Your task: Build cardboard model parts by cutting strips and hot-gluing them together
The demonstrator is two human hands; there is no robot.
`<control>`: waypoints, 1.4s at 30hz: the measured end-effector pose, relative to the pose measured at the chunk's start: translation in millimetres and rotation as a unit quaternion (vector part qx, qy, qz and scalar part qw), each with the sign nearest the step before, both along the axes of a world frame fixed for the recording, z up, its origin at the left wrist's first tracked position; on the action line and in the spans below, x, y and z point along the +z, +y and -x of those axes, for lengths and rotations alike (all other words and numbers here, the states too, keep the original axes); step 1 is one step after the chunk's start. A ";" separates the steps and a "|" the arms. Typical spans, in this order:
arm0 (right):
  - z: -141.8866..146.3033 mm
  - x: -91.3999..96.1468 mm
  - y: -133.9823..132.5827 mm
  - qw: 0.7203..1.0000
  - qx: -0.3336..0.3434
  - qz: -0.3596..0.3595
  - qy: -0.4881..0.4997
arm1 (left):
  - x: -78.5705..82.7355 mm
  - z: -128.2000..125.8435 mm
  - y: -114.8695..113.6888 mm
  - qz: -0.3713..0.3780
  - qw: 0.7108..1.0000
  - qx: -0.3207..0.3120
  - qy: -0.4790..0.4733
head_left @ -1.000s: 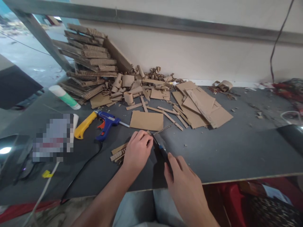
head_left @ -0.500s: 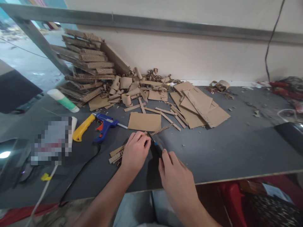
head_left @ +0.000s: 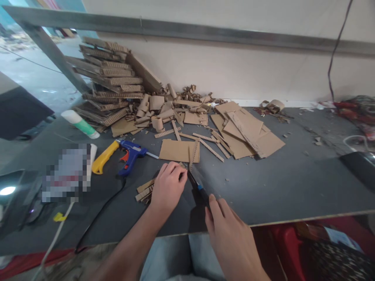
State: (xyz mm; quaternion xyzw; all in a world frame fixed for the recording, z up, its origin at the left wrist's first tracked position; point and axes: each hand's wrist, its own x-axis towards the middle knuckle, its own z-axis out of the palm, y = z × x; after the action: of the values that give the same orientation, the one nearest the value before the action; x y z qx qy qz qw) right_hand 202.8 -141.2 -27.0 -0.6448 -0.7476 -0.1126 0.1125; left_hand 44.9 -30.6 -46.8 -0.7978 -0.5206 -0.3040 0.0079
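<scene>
My left hand (head_left: 169, 182) is closed on a small cardboard strip (head_left: 183, 165), whose end peeks out by the fingertips. Most of that strip is hidden under the fingers. My right hand (head_left: 227, 224) is wrapped round a slim black utility knife (head_left: 201, 189) with a blue band. The knife's tip reaches close to my left fingertips. A narrow corrugated strip (head_left: 193, 153) stands out beyond the tip, over a rectangular cardboard piece (head_left: 175, 150). Beside my left wrist lies a small bunch of cardboard strips (head_left: 144, 191).
A blue and yellow glue gun (head_left: 130, 153) lies at left with its black cord. Behind it are a white and green tube (head_left: 80, 124) and tall stacked cardboard (head_left: 117, 72). Scraps (head_left: 158, 103) heap along the wall. Flat cardboard sheets (head_left: 246, 127) lie at right.
My right hand has drawn the knife back, towards me and to the right. The narrow corrugated strip ahead of the tip has swung from slanting right to nearly upright. My left hand has stayed put.
</scene>
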 end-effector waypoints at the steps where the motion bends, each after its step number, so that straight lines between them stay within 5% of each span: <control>1: -0.5 0.1 0.1 1.000 0.000 -0.002 0.000 | -0.1 0.1 0.0 0.000 1.000 0.000 0.001; 12: -6.5 3.9 0.4 0.997 0.011 -0.015 0.068 | 0.8 4.7 -0.8 -0.018 0.999 -0.032 0.018; 18: -49.7 10.5 0.8 0.988 -0.022 -0.046 0.143 | 2.3 9.5 -2.0 0.001 0.998 -0.062 0.010; 23: -100.1 -1.2 26.6 0.985 -0.137 -0.074 0.076 | 22.2 18.3 -2.2 0.089 0.994 -0.030 0.056; 29: -130.1 -22.6 46.1 0.985 -0.132 -0.087 0.070 | 52.5 51.0 -2.9 0.267 0.952 0.040 0.145; 33: -127.4 -21.7 50.6 0.986 -0.121 -0.078 0.085 | 65.2 55.7 -4.8 0.324 0.931 0.012 0.168; 37: -103.0 0.5 72.3 0.980 -0.039 -0.084 0.178 | 72.5 44.7 -2.3 0.342 0.924 -0.045 0.164; 42: -54.2 25.1 129.3 0.960 0.091 0.078 0.253 | 76.7 29.5 9.0 0.342 0.914 -0.129 0.175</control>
State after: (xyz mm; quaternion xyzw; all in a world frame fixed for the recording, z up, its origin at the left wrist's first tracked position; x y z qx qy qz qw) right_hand 256.9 -11.9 -1.9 -0.5886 -0.7566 0.1233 0.2568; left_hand 15.5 -21.7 29.9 -0.8524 -0.4757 0.0387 -0.2138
